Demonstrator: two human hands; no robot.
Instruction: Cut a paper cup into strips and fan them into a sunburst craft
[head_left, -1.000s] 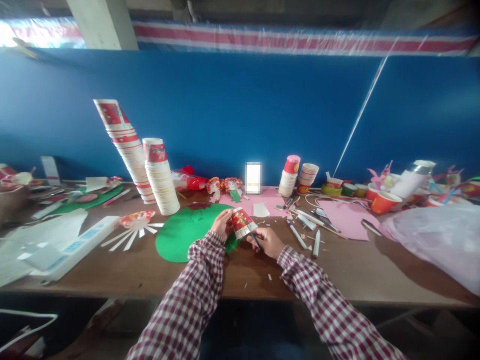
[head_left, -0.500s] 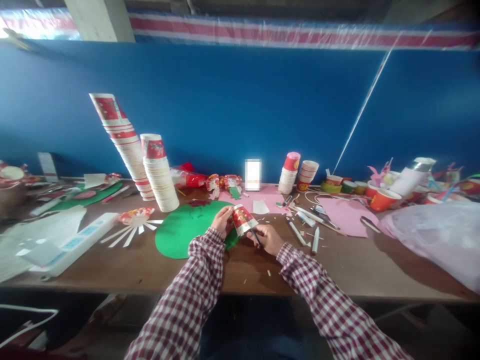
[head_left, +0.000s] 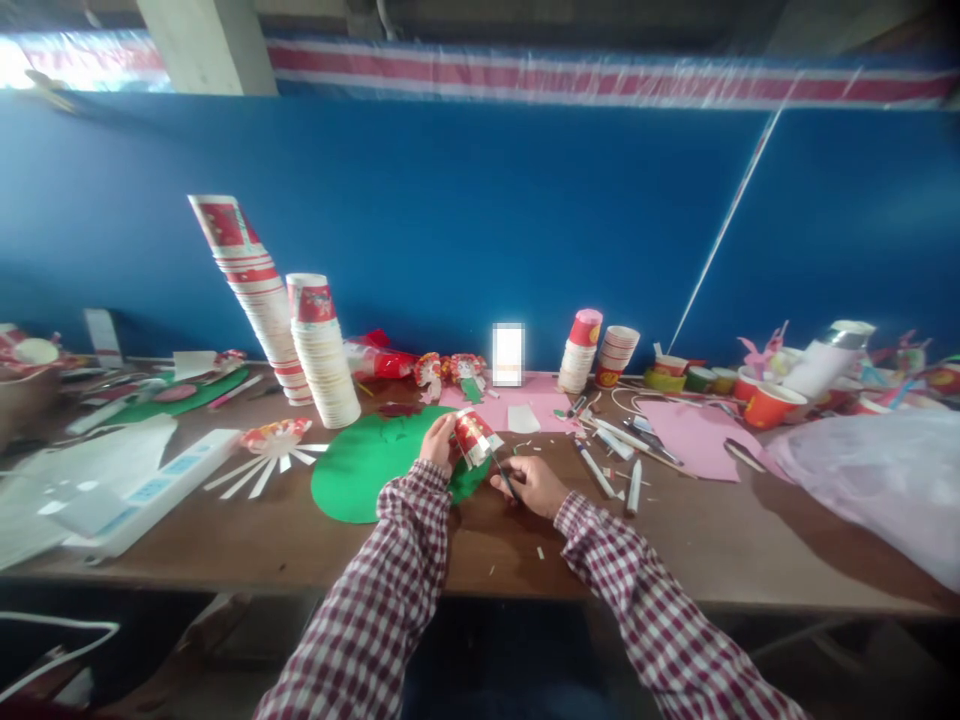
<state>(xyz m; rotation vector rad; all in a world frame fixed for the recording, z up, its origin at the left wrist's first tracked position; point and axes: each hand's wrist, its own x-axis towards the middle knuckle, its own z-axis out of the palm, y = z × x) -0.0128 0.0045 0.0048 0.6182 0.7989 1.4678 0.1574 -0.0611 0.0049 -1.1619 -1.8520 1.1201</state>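
Note:
My left hand (head_left: 441, 440) is closed around a red patterned paper cup (head_left: 472, 434), tilted, with slits along its lower edge. In my right hand (head_left: 532, 484) is a pair of dark-handled scissors (head_left: 507, 482), its blades close to the cup's slit edge. Beneath my left hand lies a green sheet with rounded edges (head_left: 352, 470). A cup cut into splayed white strips (head_left: 271, 450) rests on the table to the left of that sheet.
Two tall stacks of paper cups (head_left: 324, 365) stand at the back left, one leaning. Shorter cup stacks (head_left: 577, 360) are at the back right. Markers (head_left: 594, 468) and paper scraps lie right of my hands. A plastic bag (head_left: 877, 480) sits far right, near pink paper (head_left: 694, 440).
The cup has turned in my left hand, and slit strips now show along its lower edge. The scissors and my right hand have drawn slightly away from the cup.

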